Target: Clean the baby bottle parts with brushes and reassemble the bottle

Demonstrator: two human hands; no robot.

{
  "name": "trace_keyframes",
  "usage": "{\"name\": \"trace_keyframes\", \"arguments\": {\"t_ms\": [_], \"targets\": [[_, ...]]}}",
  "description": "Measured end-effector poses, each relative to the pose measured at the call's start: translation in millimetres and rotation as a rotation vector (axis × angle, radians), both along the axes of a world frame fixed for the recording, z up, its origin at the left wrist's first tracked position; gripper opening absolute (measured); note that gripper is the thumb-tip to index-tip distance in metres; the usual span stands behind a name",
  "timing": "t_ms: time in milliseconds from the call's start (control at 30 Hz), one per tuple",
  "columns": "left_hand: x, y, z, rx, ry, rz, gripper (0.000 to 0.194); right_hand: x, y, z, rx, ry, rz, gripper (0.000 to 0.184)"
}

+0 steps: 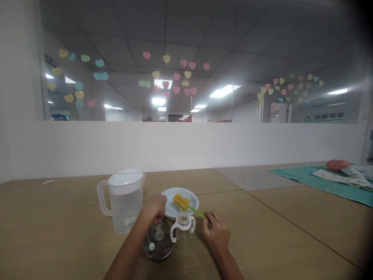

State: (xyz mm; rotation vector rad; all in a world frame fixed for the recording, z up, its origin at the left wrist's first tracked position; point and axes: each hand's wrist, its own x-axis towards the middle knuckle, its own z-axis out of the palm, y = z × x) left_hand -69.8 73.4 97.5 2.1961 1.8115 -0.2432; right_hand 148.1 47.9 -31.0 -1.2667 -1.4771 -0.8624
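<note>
Brush in right hand, yellow sponge up-left over plate; left hand pinching something.

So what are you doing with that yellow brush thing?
A person sits at a wooden table. Their right hand holds the green handle of a yellow sponge brush, whose head rests over a white plate. Their left hand reaches into a clear glass bowl. A clear handled baby bottle stands between the hands, and a lidded water pitcher stands to the left.
</note>
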Motion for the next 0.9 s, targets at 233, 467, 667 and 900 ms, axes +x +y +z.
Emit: {"name": "trace_keyframes", "arguments": {"t_ms": [233, 467, 667, 900], "targets": [[-1.0, -18.2, 18.8, 0.083, -0.102, -0.052, 0.009, 8.1, 5.3, 2.3, 0.036, -0.049, -0.145, 0.025], [-4.6, -11.4, 12.0, 0.027, -0.209, -0.106, 0.012, 16.3, 16.3, -8.2, -0.025, -0.002, -0.021, 0.032], [-7.5, -6.2, 7.1, 0.02, -0.267, -0.118, 0.039, 20.5, 16.4, -10.1, -0.087, 0.011, 0.043, 0.048], [-5.5, -14.6, 16.6, 0.058, -0.198, -0.103, 0.047, 16.5, 17.6, -6.9, -0.093, -0.035, 0.189, 0.047]]}}
